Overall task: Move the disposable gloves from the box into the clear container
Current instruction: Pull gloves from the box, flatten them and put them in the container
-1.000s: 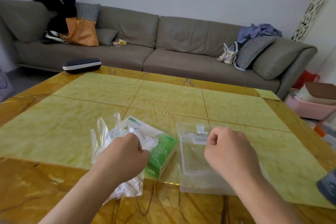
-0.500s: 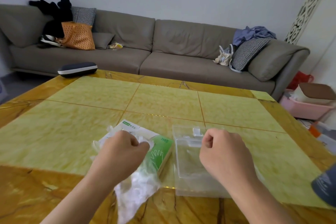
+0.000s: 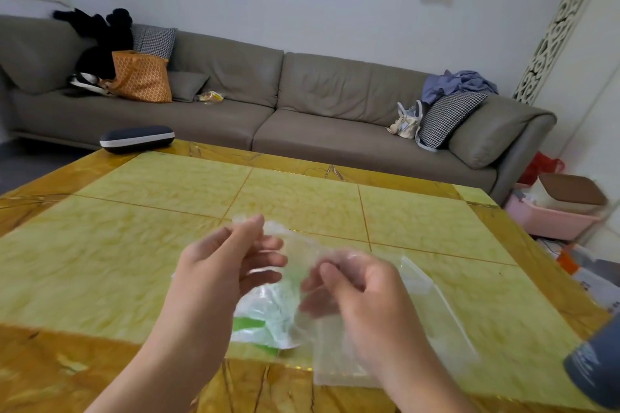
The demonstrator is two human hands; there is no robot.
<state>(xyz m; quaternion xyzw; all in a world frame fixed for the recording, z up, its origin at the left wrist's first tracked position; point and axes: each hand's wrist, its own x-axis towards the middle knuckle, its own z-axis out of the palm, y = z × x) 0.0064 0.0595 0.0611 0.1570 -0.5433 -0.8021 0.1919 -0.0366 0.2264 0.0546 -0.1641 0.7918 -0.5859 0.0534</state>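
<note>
A thin clear disposable glove (image 3: pixel 295 251) is stretched in the air between my two hands above the table. My left hand (image 3: pixel 228 261) holds its left side with thumb and fingers. My right hand (image 3: pixel 355 288) pinches its right side with curled fingers. Below them lies the green and white glove box (image 3: pixel 258 325), partly hidden behind crumpled clear gloves. The clear container (image 3: pixel 432 318) lies flat on the table to the right of the box, partly behind my right hand. The picture is blurred by motion.
The yellow stone table (image 3: pixel 302 198) stretches ahead. A dark glasses case (image 3: pixel 137 138) sits at its far left edge. A dark grey object (image 3: pixel 593 369) is at the lower right edge. A grey sofa (image 3: pixel 302 104) with bags and cushions stands behind, boxes on the floor at right.
Both hands rose from the table and came together. My left hand lifted a glove off the box, and my right hand left the container and took hold of the glove's other side.
</note>
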